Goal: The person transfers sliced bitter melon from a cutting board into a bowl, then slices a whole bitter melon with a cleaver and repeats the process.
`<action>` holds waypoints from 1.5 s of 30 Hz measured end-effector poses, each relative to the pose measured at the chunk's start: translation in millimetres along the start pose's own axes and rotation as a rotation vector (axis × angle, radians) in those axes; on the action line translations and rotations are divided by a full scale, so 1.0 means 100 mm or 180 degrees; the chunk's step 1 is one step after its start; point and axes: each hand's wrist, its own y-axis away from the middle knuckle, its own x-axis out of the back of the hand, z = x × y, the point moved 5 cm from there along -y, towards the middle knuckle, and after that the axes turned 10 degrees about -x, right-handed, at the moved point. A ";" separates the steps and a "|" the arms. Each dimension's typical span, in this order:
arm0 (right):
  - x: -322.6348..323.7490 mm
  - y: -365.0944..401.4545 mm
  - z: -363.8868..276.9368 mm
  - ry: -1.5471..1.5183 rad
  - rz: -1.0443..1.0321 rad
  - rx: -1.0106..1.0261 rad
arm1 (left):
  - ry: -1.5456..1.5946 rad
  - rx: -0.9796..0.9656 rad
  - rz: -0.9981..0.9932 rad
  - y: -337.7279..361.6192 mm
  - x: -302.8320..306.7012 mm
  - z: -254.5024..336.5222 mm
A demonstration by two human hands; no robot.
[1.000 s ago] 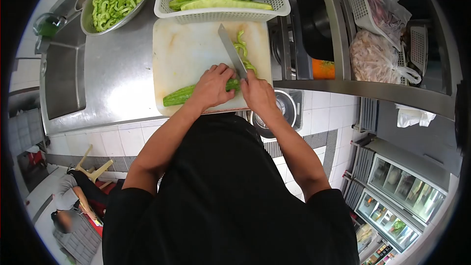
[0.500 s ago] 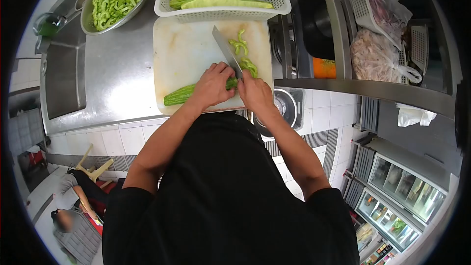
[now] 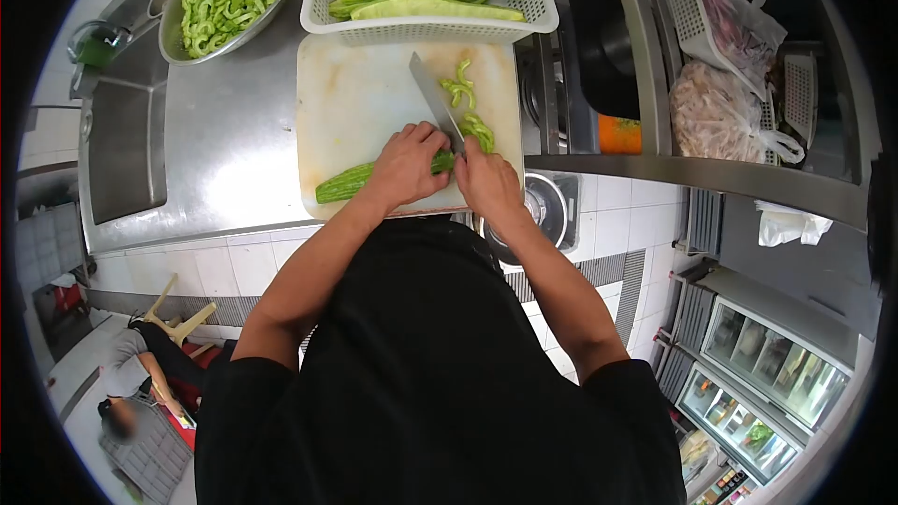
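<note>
A halved bitter melon (image 3: 345,183) lies along the near edge of the white cutting board (image 3: 351,84). My left hand (image 3: 409,165) is closed over its right part, fingers curled and pressing it to the board. In my right hand (image 3: 488,180) is the handle of a knife (image 3: 432,93), whose broad blade points away and to the left. The blade stands at the melon's right end, right beside my left fingertips. Curved green slices (image 3: 478,134) lie to the right of the blade, with a few more farther up the board. My right fingers partly hide the cut end.
Behind the board stands a white plastic basket (image 3: 430,31) of halved bitter melons. A metal bowl (image 3: 176,53) of slices is at the back left, near a sink (image 3: 126,159). Metal shelving (image 3: 655,56) rises on the right. A person (image 3: 131,365) sits at the lower left.
The whole view has shifted very slightly. Both hands, the knife and the bitter melon keep almost the same places on the board.
</note>
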 end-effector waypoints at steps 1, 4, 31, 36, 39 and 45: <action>0.06 -0.01 -0.01 -0.0003 0.0012 0.0007 | -0.0060 -0.0018 0.0034 0.00 0.04 0.01; 0.25 0.08 0.10 -0.0158 -0.0167 -0.0226 | -0.0026 -0.0010 -0.0029 0.07 0.03 -0.04; 0.41 0.69 0.29 0.0011 -0.0552 -0.0354 | 0.0098 -0.0043 0.0019 -0.08 -0.09 -0.02; -0.05 0.03 0.14 -0.0044 -0.0180 -0.0036 | 0.0017 -0.0069 0.0056 -0.08 -0.08 -0.03; 0.11 -0.02 0.07 -0.0124 -0.0019 0.0073 | 0.0032 -0.0030 0.0039 -0.08 -0.08 -0.01; 0.47 0.66 0.23 -0.0009 -0.0590 -0.0241 | 0.0112 -0.0016 0.0140 -0.07 -0.06 -0.03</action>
